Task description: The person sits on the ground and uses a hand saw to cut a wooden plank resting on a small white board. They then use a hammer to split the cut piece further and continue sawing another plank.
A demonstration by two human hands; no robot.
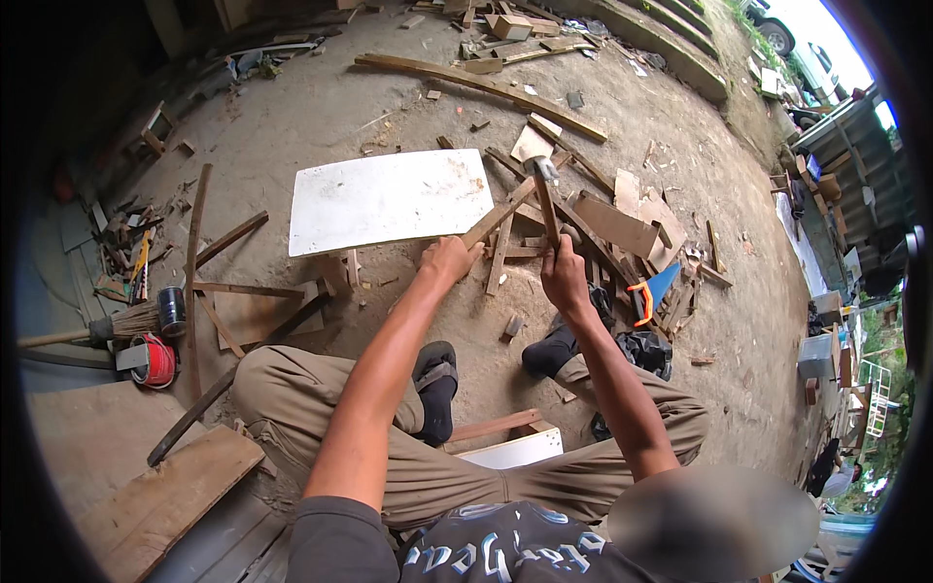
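My right hand grips the wooden handle of a hammer, its metal head raised away from me over the scrap wood. My left hand is closed on the near end of a wooden strip that runs along the lower right edge of a white board lying flat on the dirt floor. I sit low with my knees spread, dark shoes planted on the ground below both hands.
Offcuts and planks are heaped to the right, with a saw with an orange handle among them. A long curved board lies farther out. At the left are a broom, a red tool and thin slats.
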